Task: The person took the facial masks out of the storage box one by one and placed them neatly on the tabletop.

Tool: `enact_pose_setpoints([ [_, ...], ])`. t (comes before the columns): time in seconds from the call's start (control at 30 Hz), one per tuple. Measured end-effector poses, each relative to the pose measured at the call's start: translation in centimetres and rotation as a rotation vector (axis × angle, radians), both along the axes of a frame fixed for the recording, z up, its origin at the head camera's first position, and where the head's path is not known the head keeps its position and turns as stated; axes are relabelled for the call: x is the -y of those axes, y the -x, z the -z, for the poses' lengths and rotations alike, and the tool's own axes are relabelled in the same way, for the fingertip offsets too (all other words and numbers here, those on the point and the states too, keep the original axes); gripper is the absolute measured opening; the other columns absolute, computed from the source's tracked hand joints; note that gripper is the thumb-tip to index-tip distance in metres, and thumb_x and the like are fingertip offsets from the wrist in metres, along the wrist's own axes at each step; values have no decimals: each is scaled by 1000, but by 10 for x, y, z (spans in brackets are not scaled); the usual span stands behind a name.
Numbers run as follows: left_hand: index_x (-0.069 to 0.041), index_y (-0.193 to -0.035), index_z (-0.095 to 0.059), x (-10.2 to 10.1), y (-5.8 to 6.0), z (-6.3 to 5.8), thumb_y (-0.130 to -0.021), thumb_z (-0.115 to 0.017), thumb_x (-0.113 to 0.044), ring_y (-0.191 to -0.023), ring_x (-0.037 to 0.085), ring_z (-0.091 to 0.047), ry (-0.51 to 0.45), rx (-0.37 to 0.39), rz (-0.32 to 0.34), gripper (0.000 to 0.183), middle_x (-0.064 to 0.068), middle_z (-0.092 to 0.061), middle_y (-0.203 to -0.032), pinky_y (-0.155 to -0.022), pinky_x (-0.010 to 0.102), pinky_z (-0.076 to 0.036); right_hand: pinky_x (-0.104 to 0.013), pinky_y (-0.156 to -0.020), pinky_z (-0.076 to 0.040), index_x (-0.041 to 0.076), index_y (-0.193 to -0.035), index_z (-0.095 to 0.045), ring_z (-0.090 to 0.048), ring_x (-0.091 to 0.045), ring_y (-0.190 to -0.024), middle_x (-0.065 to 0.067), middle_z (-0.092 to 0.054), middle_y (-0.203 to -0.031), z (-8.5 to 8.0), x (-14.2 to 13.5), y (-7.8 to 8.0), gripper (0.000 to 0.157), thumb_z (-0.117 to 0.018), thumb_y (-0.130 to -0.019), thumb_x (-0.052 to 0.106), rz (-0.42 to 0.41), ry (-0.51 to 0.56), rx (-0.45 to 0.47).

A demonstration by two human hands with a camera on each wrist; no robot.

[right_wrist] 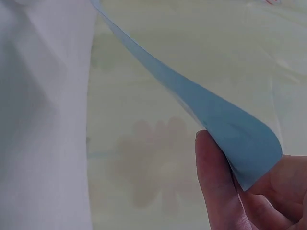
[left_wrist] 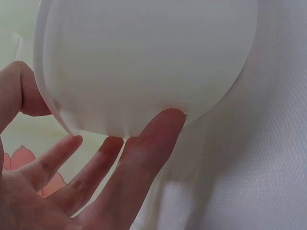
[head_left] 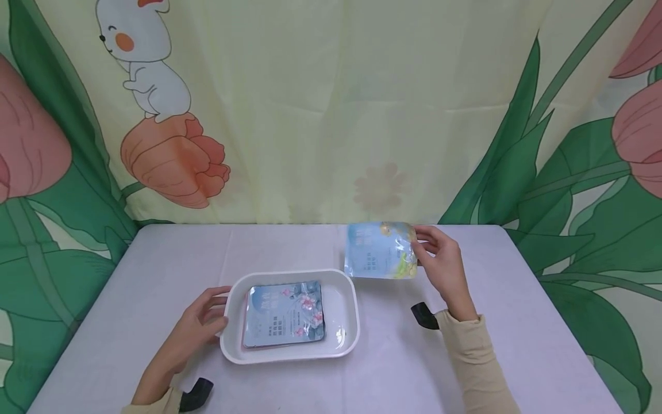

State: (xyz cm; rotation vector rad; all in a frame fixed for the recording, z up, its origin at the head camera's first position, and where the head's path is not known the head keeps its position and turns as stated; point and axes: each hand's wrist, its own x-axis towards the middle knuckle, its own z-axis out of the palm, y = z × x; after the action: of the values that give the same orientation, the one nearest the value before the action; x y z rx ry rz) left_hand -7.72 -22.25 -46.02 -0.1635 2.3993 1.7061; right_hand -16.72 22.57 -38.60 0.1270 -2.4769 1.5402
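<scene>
In the head view my right hand (head_left: 442,264) pinches the right edge of a flat, light-blue foil sachet (head_left: 374,251) with yellow and green print. It is held above the table, just beyond the tray's right end. The right wrist view shows the sachet (right_wrist: 225,124) nearly edge-on, bent, with my thumb against one face. My left hand (head_left: 201,319) holds the left end of a white oval-cornered tray (head_left: 341,310), thumb and fingertips against its outer wall (left_wrist: 148,62). Inside the tray lies a small stack of blue sachets (head_left: 284,313), the top one printed with pink flowers.
A white cloth covers the table (head_left: 393,356). Behind it hangs a curtain (head_left: 310,115) printed with flowers, leaves and a white rabbit. Black wrist pieces (head_left: 425,316) sit at both sleeve cuffs.
</scene>
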Motion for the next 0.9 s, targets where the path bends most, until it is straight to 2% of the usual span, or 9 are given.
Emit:
enact_pose_setpoints([
  [0.3,-15,-147,-38,0,0,1,-91,-61,-7,-130,46,-49,0,-6,0,61,24,-47,-144,-74,44,-61,-20,-63,-58,0,-131,-59,-68,-21,-89,-21,-65,-120,5,-4,4,36,-61,-96,5,6,6,6],
  [0.5,-15,-147,-38,0,-1,0,-91,-61,-7,-129,45,-50,0,-6,-7,60,24,-48,-144,-74,44,-61,-21,-63,-57,0,-128,-60,-66,-13,-85,-21,-65,-119,13,-7,10,33,-60,-96,5,5,8,51],
  [0.9,-15,-146,-39,-1,0,0,-91,-61,-7,-129,45,-50,10,1,-8,61,24,-48,-144,-75,46,-61,-23,-64,-57,-1,-129,-58,-67,-16,-88,-24,-64,-120,33,-11,22,33,-58,-96,4,3,-9,167],
])
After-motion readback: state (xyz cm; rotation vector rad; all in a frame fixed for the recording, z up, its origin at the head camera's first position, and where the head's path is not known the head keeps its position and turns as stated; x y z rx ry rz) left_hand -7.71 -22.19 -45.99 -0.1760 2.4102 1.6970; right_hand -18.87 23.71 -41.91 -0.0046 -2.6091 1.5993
